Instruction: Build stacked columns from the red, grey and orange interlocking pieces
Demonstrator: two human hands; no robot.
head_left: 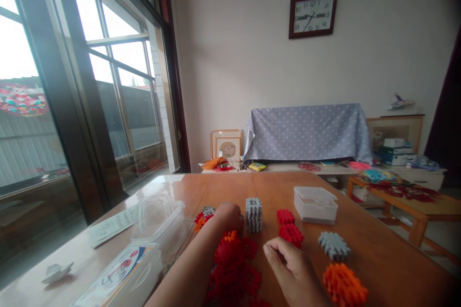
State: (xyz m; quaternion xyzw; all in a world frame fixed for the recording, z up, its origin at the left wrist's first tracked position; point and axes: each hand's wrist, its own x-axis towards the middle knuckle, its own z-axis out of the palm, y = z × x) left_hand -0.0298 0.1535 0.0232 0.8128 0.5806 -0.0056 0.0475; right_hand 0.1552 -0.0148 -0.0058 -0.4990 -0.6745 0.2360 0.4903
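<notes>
My left hand [230,216] reaches over loose red and orange gear-edged plastic pieces [230,268], close to a standing stack of grey pieces [254,214]. Its back faces me and its fingertips are hidden. A few grey pieces [208,210] show left of that wrist. My right hand [293,271] is half curled above the table, thumb and forefinger brought together, with nothing visible between them. Two red stacks [291,235] lie just beyond it. To its right are a grey stack [334,245] and an orange stack [345,284].
A clear lidded box [315,205] stands at the right on the wooden table [273,182]. On the left are a clear open container [158,218], a labelled plastic box [120,273], a printed sheet [112,228] and a crumpled wrapper [57,272].
</notes>
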